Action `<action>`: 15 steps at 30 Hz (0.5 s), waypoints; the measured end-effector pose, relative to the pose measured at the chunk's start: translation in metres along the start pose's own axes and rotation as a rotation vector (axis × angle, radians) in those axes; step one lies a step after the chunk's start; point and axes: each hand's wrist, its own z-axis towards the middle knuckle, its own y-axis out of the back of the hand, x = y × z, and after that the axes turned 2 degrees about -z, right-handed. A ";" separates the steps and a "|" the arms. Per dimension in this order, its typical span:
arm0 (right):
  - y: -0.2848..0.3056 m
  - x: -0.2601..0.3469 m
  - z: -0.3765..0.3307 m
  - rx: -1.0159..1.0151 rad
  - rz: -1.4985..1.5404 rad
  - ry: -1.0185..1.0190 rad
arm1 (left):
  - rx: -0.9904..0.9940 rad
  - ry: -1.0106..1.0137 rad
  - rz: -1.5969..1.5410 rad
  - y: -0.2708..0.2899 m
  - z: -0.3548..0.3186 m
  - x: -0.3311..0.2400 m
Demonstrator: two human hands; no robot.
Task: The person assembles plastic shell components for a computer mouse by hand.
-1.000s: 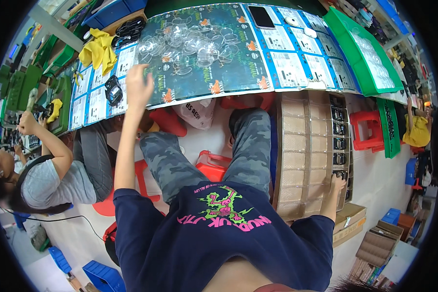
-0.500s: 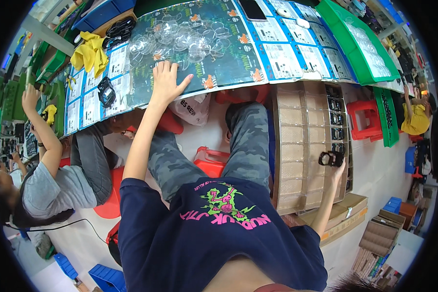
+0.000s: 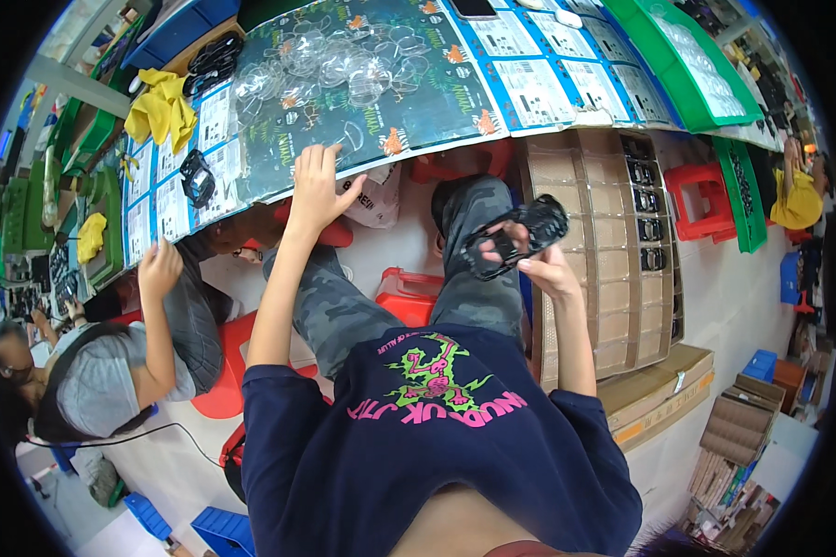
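Note:
My right hand (image 3: pixel 550 271) holds a glossy black plastic frame with openings (image 3: pixel 518 237), above my right thigh. It may be more than one part; the overlap hides this. At the table's front edge, my left hand (image 3: pixel 320 193) lies with its fingers stretched out over the green patterned mat (image 3: pixel 437 116), holding nothing. Just beyond its fingertips sits a clear, curved plastic piece (image 3: pixel 349 137). Farther back, a loose pile of clear plastic pieces (image 3: pixel 334 65) covers much of the mat. Another black frame (image 3: pixel 197 178) rests on the table to the left.
Right of my legs stands a divided carton (image 3: pixel 599 251) with black frames in one column. A green bin (image 3: pixel 683 65) of clear pieces is at the far right. A yellow cloth (image 3: pixel 162 107) and black parts (image 3: pixel 215 60) lie far left. A co-worker (image 3: pixel 111 371) sits to the left.
My right hand has come from the carton leftward to above my thigh, carrying the black frame. A clear piece now lies apart near my left fingertips. The co-worker's arm has lowered.

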 end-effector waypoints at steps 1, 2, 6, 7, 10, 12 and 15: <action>-0.008 -0.001 0.006 0.018 0.003 -0.050 | -0.007 0.026 -0.030 0.000 -0.006 0.001; -0.015 -0.001 0.010 0.027 0.004 -0.096 | -0.004 0.019 -0.037 -0.002 -0.009 0.001; -0.031 -0.003 0.019 0.116 0.010 -0.086 | -0.098 -0.085 -0.020 -0.006 -0.022 0.008; -0.037 -0.002 0.021 0.114 -0.006 -0.064 | -0.123 -0.147 0.013 -0.004 -0.025 0.010; -0.043 -0.003 0.020 0.054 -0.054 0.007 | -0.257 -0.003 -0.165 0.012 -0.024 -0.035; -0.049 -0.006 0.019 0.020 -0.104 0.031 | -0.347 -0.082 -0.195 0.039 -0.021 -0.078; -0.061 -0.005 0.018 -0.118 -0.208 0.051 | -0.242 -0.284 -0.285 0.069 -0.028 -0.126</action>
